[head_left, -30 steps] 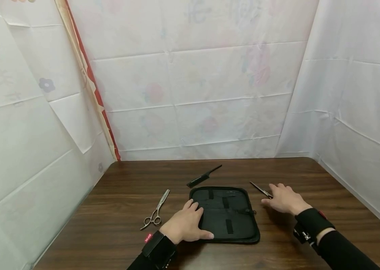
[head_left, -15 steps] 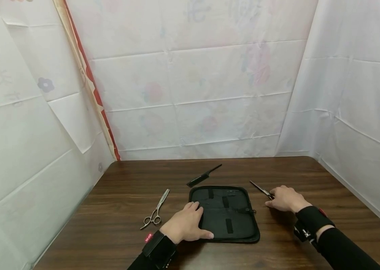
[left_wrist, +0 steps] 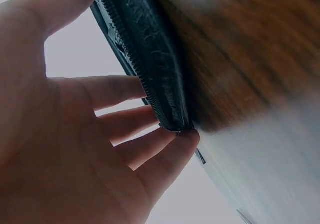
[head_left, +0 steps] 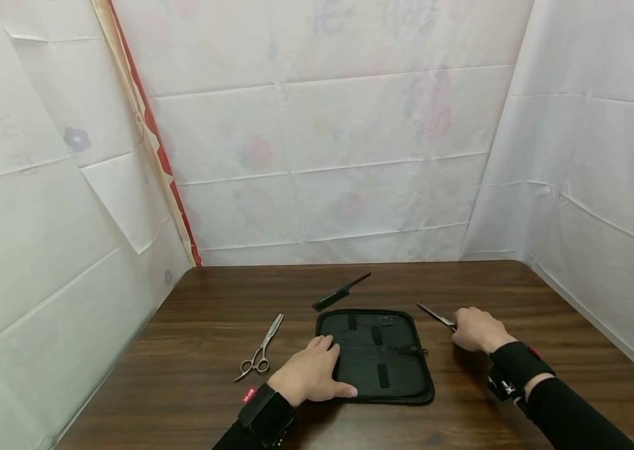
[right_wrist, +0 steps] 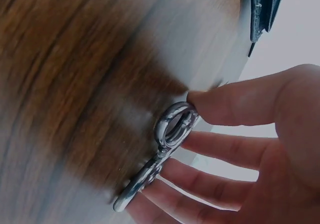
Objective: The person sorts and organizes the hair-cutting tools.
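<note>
A black zippered case (head_left: 376,356) with elastic loops on its upper face lies flat on the table. My left hand (head_left: 308,375) rests on its left edge, fingers extended over the side and thumb along the front edge; the zipper (left_wrist: 132,59) shows close up in the left wrist view. Right of the case, my right hand (head_left: 478,330) pinches the handle end of a pair of scissors (head_left: 435,314). In the right wrist view, the thumb meets a finger ring of the scissors (right_wrist: 167,134), with the other fingers along the far side. The blades point away to the left.
A second pair of scissors (head_left: 261,353), with toothed thinning blades, lies left of the left hand. Behind the case is a black tail comb (head_left: 339,295). White sheets (head_left: 317,156) hang around the wooden table (head_left: 227,287).
The right hand's fingers have drawn in from spread above the scissors to a pinch on their handles. The left hand and the case have stayed in place.
</note>
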`<state>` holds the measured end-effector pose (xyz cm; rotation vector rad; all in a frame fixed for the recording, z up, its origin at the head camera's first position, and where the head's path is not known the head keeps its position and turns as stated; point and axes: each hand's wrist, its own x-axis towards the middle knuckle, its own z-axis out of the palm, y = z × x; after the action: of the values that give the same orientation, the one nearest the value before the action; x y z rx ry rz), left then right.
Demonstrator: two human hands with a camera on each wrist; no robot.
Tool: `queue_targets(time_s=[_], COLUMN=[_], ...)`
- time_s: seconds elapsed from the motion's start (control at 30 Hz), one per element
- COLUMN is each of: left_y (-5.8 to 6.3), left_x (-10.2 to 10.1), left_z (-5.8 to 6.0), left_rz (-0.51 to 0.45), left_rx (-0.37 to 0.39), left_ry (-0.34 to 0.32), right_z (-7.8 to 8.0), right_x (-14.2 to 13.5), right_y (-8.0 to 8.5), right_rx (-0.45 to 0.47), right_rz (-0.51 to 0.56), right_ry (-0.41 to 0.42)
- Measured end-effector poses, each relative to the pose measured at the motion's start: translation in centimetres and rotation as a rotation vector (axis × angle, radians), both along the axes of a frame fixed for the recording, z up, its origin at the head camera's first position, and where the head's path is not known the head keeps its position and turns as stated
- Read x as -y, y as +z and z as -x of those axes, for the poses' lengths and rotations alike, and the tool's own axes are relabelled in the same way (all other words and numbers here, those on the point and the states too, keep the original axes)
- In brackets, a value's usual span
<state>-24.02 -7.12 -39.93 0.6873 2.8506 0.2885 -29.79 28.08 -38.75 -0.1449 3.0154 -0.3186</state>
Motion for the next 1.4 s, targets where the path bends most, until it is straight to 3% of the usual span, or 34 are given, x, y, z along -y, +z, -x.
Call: queue_targets(time_s=[0.37,0.7,0.97,1.4], left_y=[0.0,0.1,0.0,0.0], left_x=[-0.1,0.0,-0.1,0.0], left_z=[0.1,0.2,0.2,0.1], left_rz=[0.022,0.021,0.035,0.022], left_rx=[-0.007,-0.003,0.004,-0.007], left_ry=[-0.003,-0.003,-0.001,-0.010], right_z=[0.2,0.4,0.6,0.4], right_x=[0.5,0.4,0.5,1.2], right_y=[0.0,0.3,0.1,-0.6], right_rx=[0.043,0.062,0.085,-0.041], right_rz=[0.033,0.041,0.048,0.047], right_ry=[-0.044,0.026,-0.008,0.058])
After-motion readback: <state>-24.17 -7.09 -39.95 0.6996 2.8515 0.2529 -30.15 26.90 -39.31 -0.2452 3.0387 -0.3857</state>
